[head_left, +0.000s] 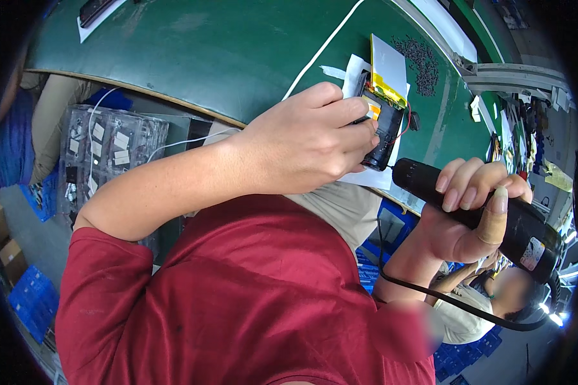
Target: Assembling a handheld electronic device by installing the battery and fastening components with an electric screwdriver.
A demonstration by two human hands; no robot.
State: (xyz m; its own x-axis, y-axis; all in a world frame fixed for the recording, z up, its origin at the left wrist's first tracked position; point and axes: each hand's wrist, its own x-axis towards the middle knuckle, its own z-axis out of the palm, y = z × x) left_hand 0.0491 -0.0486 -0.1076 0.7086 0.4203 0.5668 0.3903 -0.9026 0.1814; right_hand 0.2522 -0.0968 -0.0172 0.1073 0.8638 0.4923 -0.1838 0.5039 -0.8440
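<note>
My left hand point(311, 138) is closed round a black device housing point(383, 138) at the edge of the green table. A silver flat battery pack point(388, 63) with yellow tape stands out from the housing's far end, and a thin red wire point(404, 122) loops beside it. In my right hand point(472, 199) is a black electric screwdriver point(430, 183), its fingers wrapped round the body. The screwdriver's tip points at the near end of the housing; whether it touches a screw is too small to tell. White paper point(356, 70) lies under the housing.
Many small dark screws point(420, 64) lie scattered beyond the battery pack on the green table point(205, 51). A white cable point(324, 48) crosses the tabletop. The screwdriver's black cord point(456, 300) hangs at the right. Another person point(472, 308) sits at the lower right; clear plastic trays point(109, 151) stand at left.
</note>
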